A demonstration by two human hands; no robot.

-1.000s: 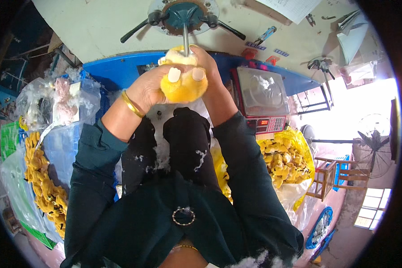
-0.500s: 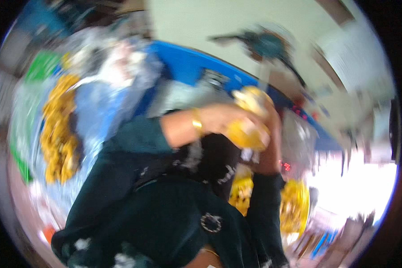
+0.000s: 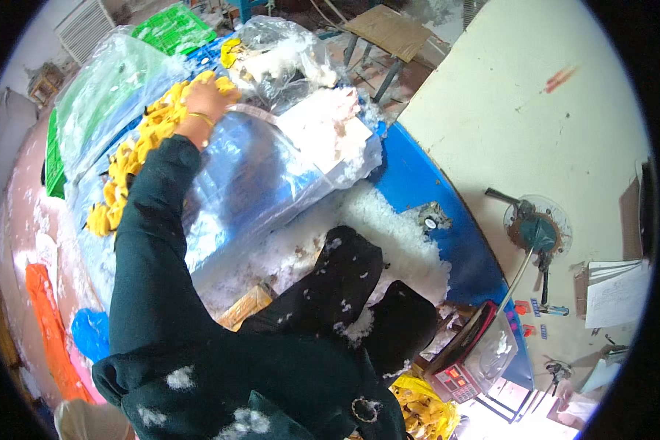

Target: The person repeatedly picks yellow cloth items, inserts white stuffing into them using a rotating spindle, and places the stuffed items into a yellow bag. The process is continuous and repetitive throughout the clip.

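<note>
My left hand [image 3: 207, 101] reaches out to the far left, its fingers curled round a yellow plush piece [image 3: 227, 89] at the upper end of a row. That row of yellow plush pieces [image 3: 134, 150], with small dark tips, lies on clear plastic over a blue surface. A yellow band circles my left wrist. My right hand is out of view.
A clear bag with white stuffing [image 3: 323, 132] lies right of the row. Loose white fluff [image 3: 374, 220] covers the area before my knees. A digital scale [image 3: 456, 378] stands at lower right by a yellow bag of plush pieces [image 3: 425, 414]. The pale table [image 3: 535, 132] holds tools and papers.
My view has swung left. Before, both hands were together at a yellow plush piece near the middle; now my left arm is stretched to the row and my right hand has left the view.
</note>
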